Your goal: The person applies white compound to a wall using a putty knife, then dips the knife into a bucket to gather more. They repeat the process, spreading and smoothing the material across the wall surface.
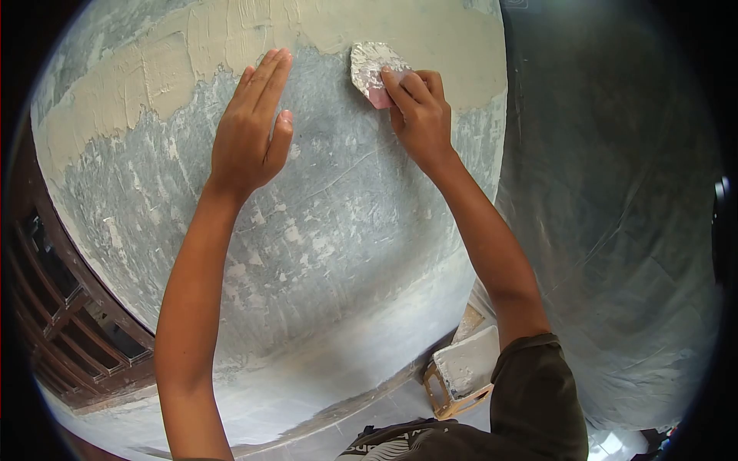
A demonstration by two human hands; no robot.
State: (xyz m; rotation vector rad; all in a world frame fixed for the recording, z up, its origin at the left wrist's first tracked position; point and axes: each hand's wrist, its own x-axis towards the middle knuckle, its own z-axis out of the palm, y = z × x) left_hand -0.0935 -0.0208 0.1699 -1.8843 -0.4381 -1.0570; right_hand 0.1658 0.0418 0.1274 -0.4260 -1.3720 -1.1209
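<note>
A grey wall [330, 207] fills the middle of the head view, with a band of wet cream plaster [254, 31] across its top. My right hand [421, 115] pinches a small pinkish scraper [377, 73] whose face is coated with plaster, held at the lower edge of the cream band. My left hand [250, 131] lies against the wall to the left, fingers stretched upward and nothing held, its fingertips near the plaster's lower edge. Patches of pale filler dot the grey surface between and below my hands.
Brown wooden latticework [84, 330] stands at the lower left. A tray of plaster [467, 365] rests on a yellowish crate [438, 393] at the lower right, near my right elbow. Translucent plastic sheeting [615, 215] hangs along the right side.
</note>
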